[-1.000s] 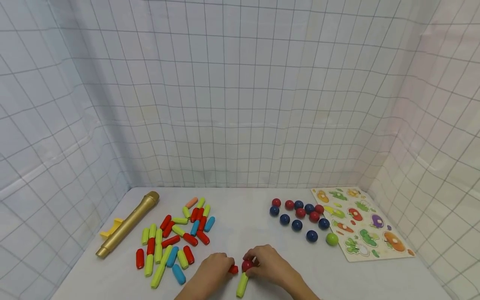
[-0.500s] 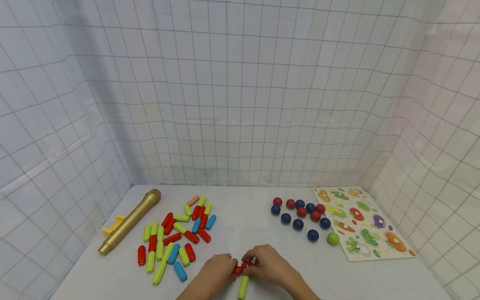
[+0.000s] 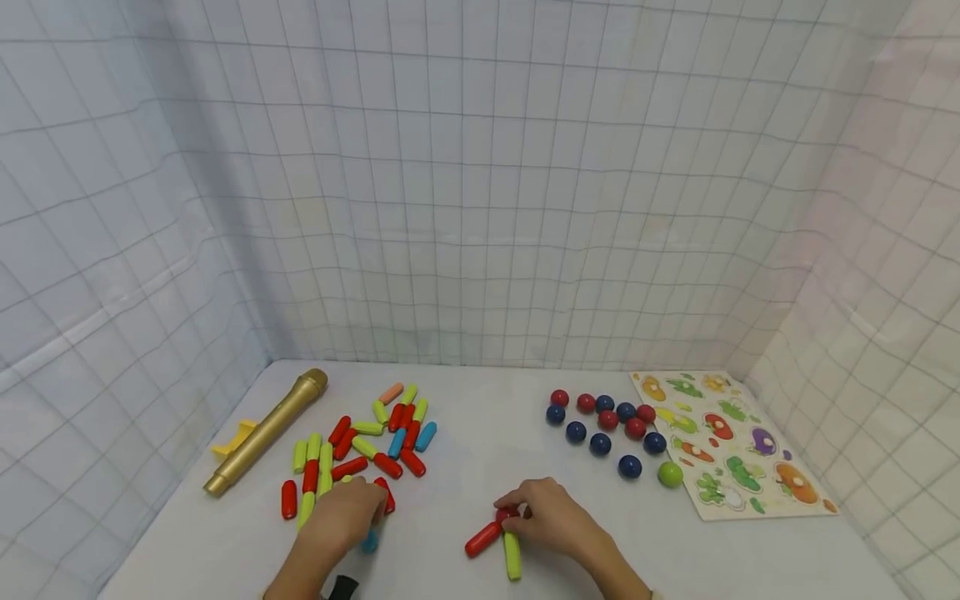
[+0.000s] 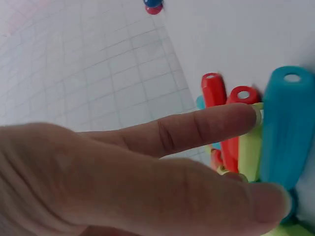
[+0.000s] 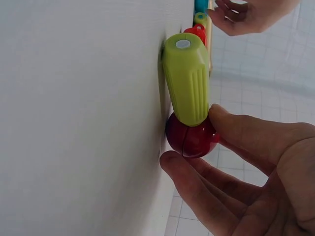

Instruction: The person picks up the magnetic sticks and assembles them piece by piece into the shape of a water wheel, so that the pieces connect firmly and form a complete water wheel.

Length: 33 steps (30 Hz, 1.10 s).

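Observation:
My right hand [image 3: 551,517] holds a dark red ball [image 5: 189,137] between thumb and fingers, low over the white tabletop. A yellow-green ribbed stick [image 5: 187,78] is joined to the ball and points toward the near edge. Beside it a red stick [image 3: 483,540] meets the ball from the left. My left hand [image 3: 345,512] is over the near side of the stick pile. In the left wrist view its thumb overlaps a blue stick [image 4: 288,123], and the index finger reaches out straight beside that stick and a green one [image 4: 250,152].
Several red, green and blue sticks lie at left, some joined end to end. Behind them are a gold microphone-shaped tube [image 3: 266,433] and a yellow piece [image 3: 234,440]. Several red and navy balls [image 3: 600,444], one green ball [image 3: 671,474] and a vegetable puzzle board [image 3: 738,450] are at right.
My left hand brought a red stick against the ball, let it go and moved left to the pile. My right hand stays on the ball; the view shifted slightly.

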Tool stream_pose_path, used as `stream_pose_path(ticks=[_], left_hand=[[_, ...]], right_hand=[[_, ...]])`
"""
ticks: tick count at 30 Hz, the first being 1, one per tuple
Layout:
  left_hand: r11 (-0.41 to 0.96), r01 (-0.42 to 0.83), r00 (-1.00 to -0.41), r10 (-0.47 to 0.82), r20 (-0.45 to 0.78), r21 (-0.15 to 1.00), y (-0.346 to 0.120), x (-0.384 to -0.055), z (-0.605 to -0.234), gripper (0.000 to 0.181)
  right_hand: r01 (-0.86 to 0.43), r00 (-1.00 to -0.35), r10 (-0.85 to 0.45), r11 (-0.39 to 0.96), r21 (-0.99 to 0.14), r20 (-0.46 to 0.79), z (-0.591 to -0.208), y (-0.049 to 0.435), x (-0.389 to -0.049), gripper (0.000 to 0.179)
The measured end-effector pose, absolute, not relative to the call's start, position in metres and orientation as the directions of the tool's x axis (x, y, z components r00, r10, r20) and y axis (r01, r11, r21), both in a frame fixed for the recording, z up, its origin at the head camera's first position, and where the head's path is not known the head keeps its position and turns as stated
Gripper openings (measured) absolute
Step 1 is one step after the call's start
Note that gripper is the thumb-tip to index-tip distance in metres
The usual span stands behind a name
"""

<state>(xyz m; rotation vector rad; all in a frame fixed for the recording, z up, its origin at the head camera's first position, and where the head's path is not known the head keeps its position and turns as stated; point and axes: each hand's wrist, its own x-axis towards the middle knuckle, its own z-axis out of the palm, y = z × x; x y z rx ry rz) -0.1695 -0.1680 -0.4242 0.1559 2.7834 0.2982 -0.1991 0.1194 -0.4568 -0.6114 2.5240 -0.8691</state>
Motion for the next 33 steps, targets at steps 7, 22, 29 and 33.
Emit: stream_pose_path(ticks=[7, 22, 29, 33], left_hand=[[0.981, 0.081, -0.949, 0.130, -0.289, 0.176, -0.165, -0.174, -0.433, 0.010], [0.931, 0.188, -0.934, 0.269, -0.236, 0.313, -0.133, -0.175, -0.432, 0.015], [0.888, 0.340, -0.901, 0.402, -0.164, 0.309, -0.107, -0.173, -0.441, 0.019], [0.883, 0.359, -0.888, 0.422, -0.181, 0.301, -0.100, -0.172, -0.447, 0.018]], right_hand=[[-0.315, -0.815, -0.546, 0.697, -0.644, -0.192, -0.458, 0.120, -0.200, 0.028], [-0.354, -0.807, -0.569, 0.678, -0.645, -0.155, -0.456, 0.118, -0.196, 0.028], [-0.295, -0.821, -0.536, 0.695, -0.655, -0.198, -0.455, 0.108, -0.191, 0.031], [-0.273, -0.821, -0.530, 0.691, -0.669, -0.212, -0.456, 0.106, -0.189, 0.028]])
